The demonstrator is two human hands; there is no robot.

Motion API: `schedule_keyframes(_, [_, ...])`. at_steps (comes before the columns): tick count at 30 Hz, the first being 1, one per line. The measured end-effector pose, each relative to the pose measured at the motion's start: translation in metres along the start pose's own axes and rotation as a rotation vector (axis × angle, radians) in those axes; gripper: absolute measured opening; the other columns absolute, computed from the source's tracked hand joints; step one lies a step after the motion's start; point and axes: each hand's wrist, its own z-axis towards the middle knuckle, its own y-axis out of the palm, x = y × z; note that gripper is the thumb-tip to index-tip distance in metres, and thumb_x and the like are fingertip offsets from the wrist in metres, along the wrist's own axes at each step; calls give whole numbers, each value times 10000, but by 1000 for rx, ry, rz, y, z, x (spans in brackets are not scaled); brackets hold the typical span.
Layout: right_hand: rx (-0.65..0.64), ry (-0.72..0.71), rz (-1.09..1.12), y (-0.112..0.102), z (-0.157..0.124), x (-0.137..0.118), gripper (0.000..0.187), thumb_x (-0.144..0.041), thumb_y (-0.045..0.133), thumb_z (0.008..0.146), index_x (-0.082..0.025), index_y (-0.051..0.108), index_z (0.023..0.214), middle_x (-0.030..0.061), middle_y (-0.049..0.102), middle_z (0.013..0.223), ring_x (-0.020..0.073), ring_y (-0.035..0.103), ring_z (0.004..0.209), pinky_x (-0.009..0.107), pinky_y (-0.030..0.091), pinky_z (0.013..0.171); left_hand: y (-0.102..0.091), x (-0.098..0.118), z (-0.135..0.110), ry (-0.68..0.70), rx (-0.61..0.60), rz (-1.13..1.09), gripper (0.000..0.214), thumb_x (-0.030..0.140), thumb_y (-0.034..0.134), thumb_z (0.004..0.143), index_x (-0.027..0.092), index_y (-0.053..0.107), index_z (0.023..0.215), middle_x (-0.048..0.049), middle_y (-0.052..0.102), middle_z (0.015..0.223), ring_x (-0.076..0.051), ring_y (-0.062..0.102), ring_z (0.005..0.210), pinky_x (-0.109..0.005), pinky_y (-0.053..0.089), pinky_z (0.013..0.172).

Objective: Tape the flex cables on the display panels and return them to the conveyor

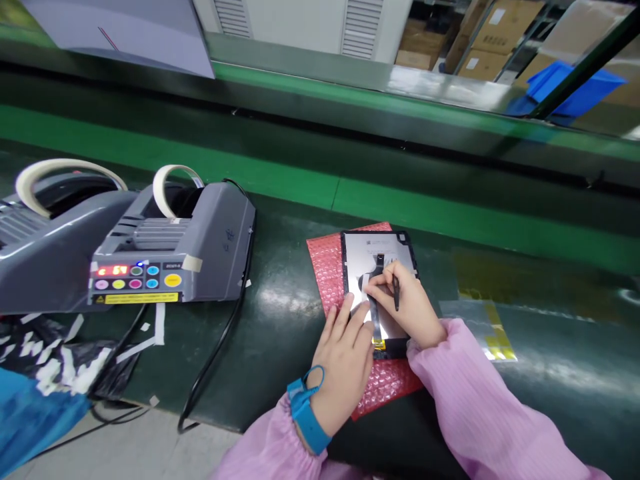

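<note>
A tablet-like panel [373, 257] with a silvery back and black frame lies on a pink bubble-wrap sheet [327, 267] on the dark green bench. A black flex ribbon [379, 263] runs down its middle. My left hand [345, 357], with a blue wrist strap [305, 410], rests flat on the panel's near left edge, fingers stretched out. My right hand [407, 303] is closed in a pinch on the ribbon, with a thin black tool [396, 293] held between its fingers. Both sleeves are pink.
Two grey tape dispensers [173, 250] with coloured buttons and rolls of tape stand at the left, a black cable [220, 340] trailing off the bench edge. A clear bag with yellow marks [493, 333] lies right of the panel. A green conveyor [320, 180] runs behind.
</note>
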Motion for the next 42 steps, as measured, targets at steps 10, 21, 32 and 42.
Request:
schedule_keyframes(10, [140,57,-137,10,22,11,618,-379,856,619,-264,333,928,-45,576,850,187,588,733,340,435,731,5,-5,-4,8,-85,22,266,255,455,1019,161,612,1213,-114,514,1529,-286,377,1487,-501,396,1204])
schedule_keyframes(21, [270,327,-456,-49,36,9,415,-513,637,831,-255,330,937,4,482,801,231,539,705,343,386,665,4,-17,-15,20,-146,115,534,351,572,983,238,462,1494,-23,395,1619,-405,104,1555,-681,287,1204])
schedule_keyframes(32, [321,204,186,-37,63,13,595,-429,815,577,-265,375,943,-80,445,736,134,465,622,256,411,581,-1,-31,-16,-27,-18,12,563,222,568,970,218,390,1505,-86,360,1634,-350,87,1564,-588,389,1186])
schedule_keyframes(42, [634,138,487,-71,180,29,627,-583,722,675,-284,194,831,-47,456,915,130,538,792,331,543,758,6,-42,-19,-44,104,41,531,132,501,930,194,422,1451,-120,491,1545,-325,345,1498,-558,455,1148])
